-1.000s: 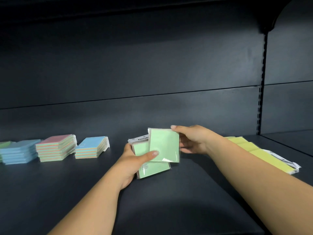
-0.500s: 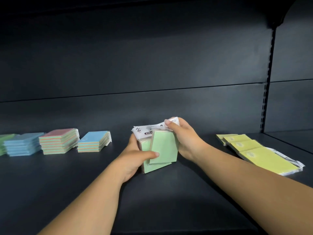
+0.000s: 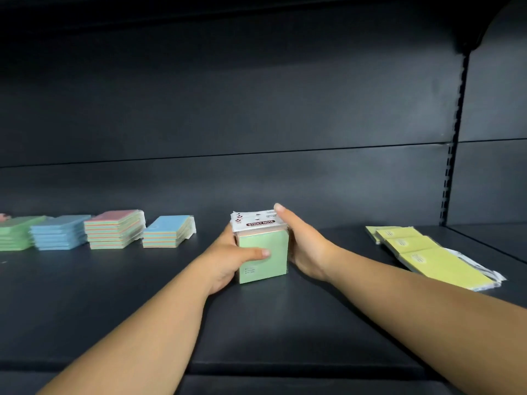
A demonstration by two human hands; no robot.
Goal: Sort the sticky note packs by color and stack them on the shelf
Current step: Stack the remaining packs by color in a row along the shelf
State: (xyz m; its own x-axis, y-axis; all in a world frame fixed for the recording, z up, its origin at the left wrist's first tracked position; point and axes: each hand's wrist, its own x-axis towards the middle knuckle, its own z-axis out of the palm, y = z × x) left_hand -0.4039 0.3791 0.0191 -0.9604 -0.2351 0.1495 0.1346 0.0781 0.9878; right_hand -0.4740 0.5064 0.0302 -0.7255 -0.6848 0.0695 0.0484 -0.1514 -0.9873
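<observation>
Pale green sticky note packs (image 3: 263, 256) are held upright as one bundle on the dark shelf (image 3: 256, 323), their white header cards, printed "STICKY NOTE", at the top. In the head view, the bundle is clasped from both sides. The left hand (image 3: 228, 256) is wrapped round the bundle's left edge, with the thumb laid across the green front face and the fingers hidden behind. The right hand (image 3: 303, 246) is pressed against the bundle's right edge, its fingers curled over the top right corner of the header cards, one fingertip showing above them. The bundle thus sits between the two palms, its lower edge on or just above the shelf; which cannot be told.

To the left of the bundle, four stacks are seen in a row: a blue-topped stack (image 3: 169, 232) nearest, then a pink-topped stack (image 3: 114, 229), a blue stack (image 3: 60, 232) and a green stack (image 3: 15, 233) at the frame's edge. To the right of the bundle, well apart, overlapping yellow packs (image 3: 427, 255) are laid flat in a slanting line.
</observation>
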